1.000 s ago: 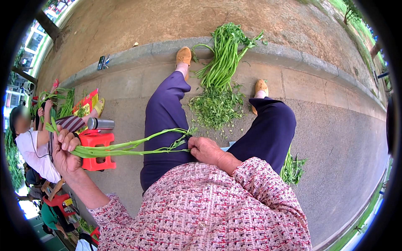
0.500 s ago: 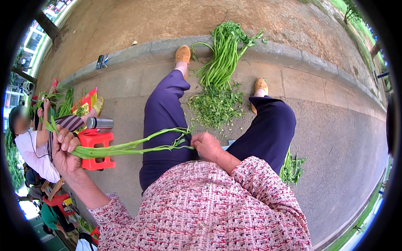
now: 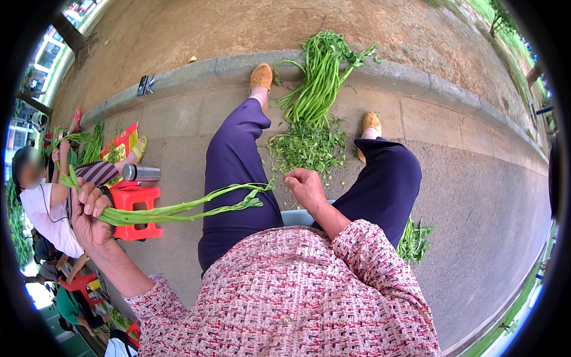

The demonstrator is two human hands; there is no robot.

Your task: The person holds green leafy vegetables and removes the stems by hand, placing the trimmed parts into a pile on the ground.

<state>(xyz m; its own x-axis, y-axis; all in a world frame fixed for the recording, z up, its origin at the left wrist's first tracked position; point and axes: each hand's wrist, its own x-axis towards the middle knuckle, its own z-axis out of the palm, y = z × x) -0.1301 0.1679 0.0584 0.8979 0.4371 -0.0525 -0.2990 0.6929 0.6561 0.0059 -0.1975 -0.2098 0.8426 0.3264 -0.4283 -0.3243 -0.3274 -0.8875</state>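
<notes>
In the head view, your left hand (image 3: 90, 208) clamps long green stems (image 3: 153, 214) at left, their right tips still leafy. Your right hand (image 3: 304, 185) curls closed, apart from them; its contents cannot be told. Farther off, a heap of loose leaves (image 3: 306, 152) meets a leafy bundle (image 3: 315, 89).

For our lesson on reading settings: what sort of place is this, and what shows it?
Outdoors, probably the edge of a road or path: a kerb separates the grey pavement from bare brown earth, with a tree trunk at the upper left.
</notes>
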